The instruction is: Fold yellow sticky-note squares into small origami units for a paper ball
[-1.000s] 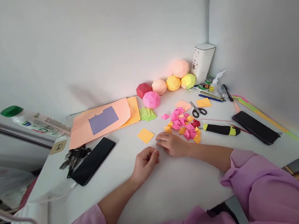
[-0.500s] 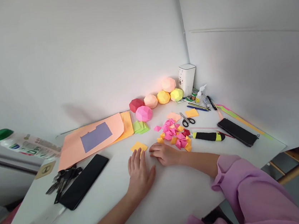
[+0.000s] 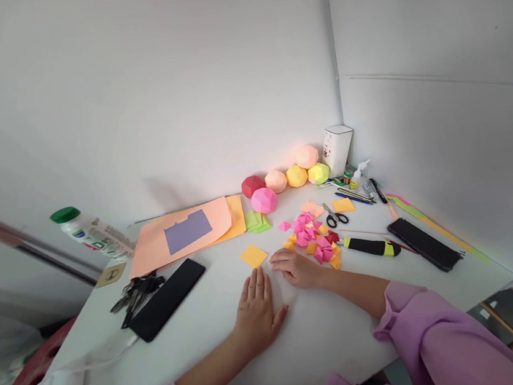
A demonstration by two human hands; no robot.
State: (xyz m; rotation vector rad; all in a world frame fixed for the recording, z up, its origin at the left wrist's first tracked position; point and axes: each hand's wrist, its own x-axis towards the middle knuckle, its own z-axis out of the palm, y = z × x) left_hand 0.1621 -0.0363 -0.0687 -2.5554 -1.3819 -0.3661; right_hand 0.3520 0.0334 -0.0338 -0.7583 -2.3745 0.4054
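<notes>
A small yellow-orange paper square [image 3: 254,256] lies turned like a diamond on the white table. Just below it my left hand [image 3: 255,313] rests flat, fingers together and stretched forward, thumb out to the side. To the right of the square, my right hand [image 3: 298,268] lies low on the table with its fingers extended towards the left and slightly bent; nothing shows in them. Beyond this hand is a heap of small folded paper pieces [image 3: 306,229], mostly pink, some orange and red. Scissors [image 3: 336,216] and a black-and-yellow cutter [image 3: 371,247] lie past the heap.
Several faceted paper balls [image 3: 264,201] stand along the wall. Green paper squares [image 3: 256,221] and large peach sheets [image 3: 151,247] lie left of centre. A black phone [image 3: 169,299], keys [image 3: 138,290] and a green-capped bottle [image 3: 89,233] are at left; a black case [image 3: 424,243] is at right.
My left hand has drawn back off the paper square, which now shows whole. My right hand stays in about the same place. The view has shifted, so everything sits lower and further right.
</notes>
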